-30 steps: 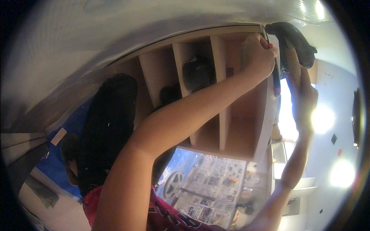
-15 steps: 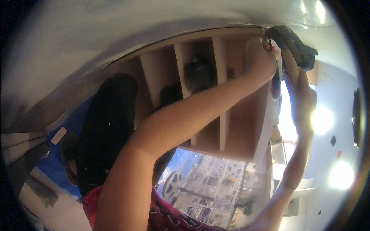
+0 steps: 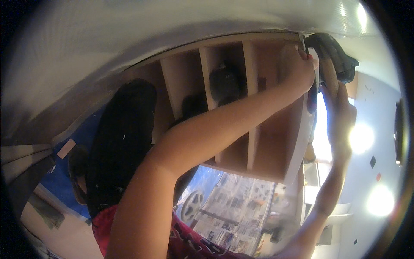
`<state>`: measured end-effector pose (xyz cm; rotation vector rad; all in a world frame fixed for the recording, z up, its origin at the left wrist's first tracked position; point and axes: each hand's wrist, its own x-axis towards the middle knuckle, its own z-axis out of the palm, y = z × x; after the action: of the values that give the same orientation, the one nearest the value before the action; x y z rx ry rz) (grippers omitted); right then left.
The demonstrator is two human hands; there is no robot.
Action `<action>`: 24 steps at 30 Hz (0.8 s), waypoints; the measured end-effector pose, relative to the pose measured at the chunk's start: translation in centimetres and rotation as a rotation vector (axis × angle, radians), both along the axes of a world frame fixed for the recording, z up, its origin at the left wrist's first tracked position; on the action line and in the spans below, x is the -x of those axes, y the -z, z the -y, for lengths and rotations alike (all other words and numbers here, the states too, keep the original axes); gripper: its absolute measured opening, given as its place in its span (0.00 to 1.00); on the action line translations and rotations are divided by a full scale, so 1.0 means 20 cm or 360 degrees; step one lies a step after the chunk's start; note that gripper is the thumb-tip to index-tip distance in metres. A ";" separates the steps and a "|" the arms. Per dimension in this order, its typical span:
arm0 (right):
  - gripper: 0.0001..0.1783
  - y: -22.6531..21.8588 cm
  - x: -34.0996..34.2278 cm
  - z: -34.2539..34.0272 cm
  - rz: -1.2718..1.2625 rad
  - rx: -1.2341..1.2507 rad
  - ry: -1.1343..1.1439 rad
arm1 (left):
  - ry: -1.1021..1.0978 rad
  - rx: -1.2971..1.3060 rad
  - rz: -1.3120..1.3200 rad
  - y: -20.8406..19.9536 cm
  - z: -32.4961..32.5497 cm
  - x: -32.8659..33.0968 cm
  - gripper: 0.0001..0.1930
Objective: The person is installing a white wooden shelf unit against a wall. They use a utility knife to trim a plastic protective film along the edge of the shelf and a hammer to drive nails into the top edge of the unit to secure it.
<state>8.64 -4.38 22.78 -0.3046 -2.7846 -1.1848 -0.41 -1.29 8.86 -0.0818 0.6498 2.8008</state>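
Observation:
My left hand [image 3: 299, 71] is closed at the upper right corner of a brown open-shelved cabinet [image 3: 276, 146]. In its fist is a slim dark tool with red parts [image 3: 312, 102], its lower end sticking out beneath the fingers; its exact kind cannot be made out. My right hand [image 3: 342, 108] is raised just to the right, its fingers stretched upward along the cabinet's pale edge. Those fingers lie against or in front of a black bulky object [image 3: 334, 54], perhaps a bag. Whether they press on the pale edge is hidden.
A round dark object [image 3: 225, 84] sits in one cabinet compartment. My black-clad knee [image 3: 125, 125] rests close to the cabinet's left end. Below are newspaper sheets [image 3: 237, 203], a grey wheel [image 3: 192, 205] and blue floor covering [image 3: 60, 181]. A glossy pale surface [image 3: 151, 26] runs along the top.
The whole view has shifted slightly. Both hands stay at the same cabinet corner, the left still gripping the dark tool, with only slight movement.

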 end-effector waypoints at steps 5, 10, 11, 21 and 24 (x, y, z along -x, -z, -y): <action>0.21 0.06 -0.02 0.07 -0.0148 0.0054 0.0073 | 0.0108 -0.0099 0.0044 0.01 0.03 0.00 0.12; 0.18 0.00 -0.01 0.06 -0.0027 0.0041 0.0057 | 0.0230 -0.0243 0.0075 0.00 0.04 0.00 0.12; 0.17 0.01 -0.02 0.09 -0.0062 0.0024 0.0060 | 0.0201 -0.0163 0.0037 -0.01 0.05 -0.01 0.12; 0.15 -0.01 -0.03 0.07 -0.0075 -0.0075 0.0024 | 0.0175 -0.0061 0.0029 0.00 0.00 0.01 0.13; 0.15 -0.01 -0.04 0.08 -0.0135 -0.0067 0.0009 | 0.0184 -0.0026 -0.0044 0.02 0.02 0.01 0.12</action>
<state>9.35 -6.03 22.89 -0.3509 -2.6843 -1.2011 -0.65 -1.62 8.41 -0.0024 0.6178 2.7000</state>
